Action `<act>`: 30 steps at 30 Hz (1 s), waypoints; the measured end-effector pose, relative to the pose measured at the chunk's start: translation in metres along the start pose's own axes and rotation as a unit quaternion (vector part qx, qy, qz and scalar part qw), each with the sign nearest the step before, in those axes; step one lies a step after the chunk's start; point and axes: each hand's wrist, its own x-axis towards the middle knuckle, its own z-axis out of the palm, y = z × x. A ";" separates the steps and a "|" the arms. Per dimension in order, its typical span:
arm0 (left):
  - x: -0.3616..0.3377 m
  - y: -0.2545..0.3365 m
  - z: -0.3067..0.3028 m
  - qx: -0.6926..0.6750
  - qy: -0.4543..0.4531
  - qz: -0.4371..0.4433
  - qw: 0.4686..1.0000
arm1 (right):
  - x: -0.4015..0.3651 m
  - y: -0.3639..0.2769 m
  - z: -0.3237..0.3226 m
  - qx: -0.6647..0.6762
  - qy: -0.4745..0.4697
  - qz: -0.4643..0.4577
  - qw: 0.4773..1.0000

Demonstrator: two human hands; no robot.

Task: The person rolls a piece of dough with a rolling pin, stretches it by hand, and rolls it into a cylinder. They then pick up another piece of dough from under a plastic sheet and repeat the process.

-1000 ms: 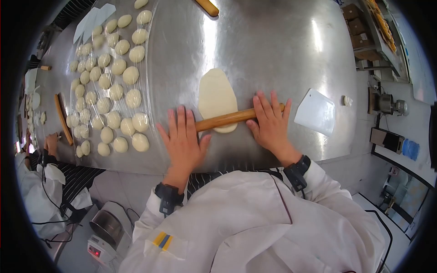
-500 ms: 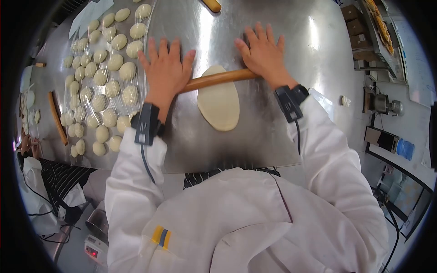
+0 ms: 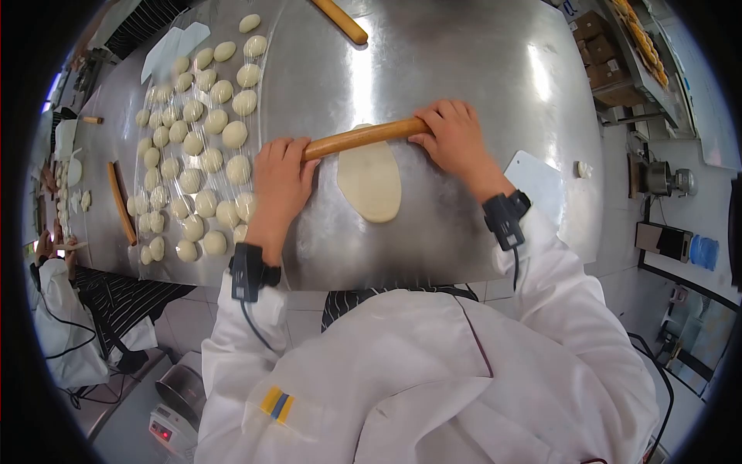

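A wooden rolling pin (image 3: 363, 139) lies slightly tilted across the far end of a flattened oval of dough (image 3: 369, 184) on the metal table. My left hand (image 3: 283, 172) has its fingers curled round the pin's left end. At the other end my right hand (image 3: 454, 138) grips the pin, thumb on the near side and fingers over the top. Pale and smooth, the dough stretches from under the pin toward me. Both wrists carry black strapped devices with cables.
Many dough balls (image 3: 215, 121) sit under clear plastic film on the left. Other rolling pins lie at the far edge (image 3: 342, 21) and far left (image 3: 121, 203). A white scraper (image 3: 535, 184) rests right of my right hand. A co-worker's hands (image 3: 48, 243) show at far left.
Both hands have gone from flat, outstretched fingers to fingers curled round the pin's ends. The view has also shifted a little.
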 end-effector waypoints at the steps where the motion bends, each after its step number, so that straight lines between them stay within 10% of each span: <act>1: -0.008 0.008 -0.014 -0.007 -0.001 0.000 1.000 | -0.009 -0.007 -0.008 0.000 0.000 0.002 1.000; 11: -0.097 0.070 0.000 0.072 -0.060 -0.109 0.990 | -0.098 -0.050 -0.001 -0.050 -0.015 0.040 0.998; 30: 0.104 -0.034 0.042 0.172 -0.055 -0.152 0.972 | 0.108 0.028 0.037 0.017 0.060 0.158 0.985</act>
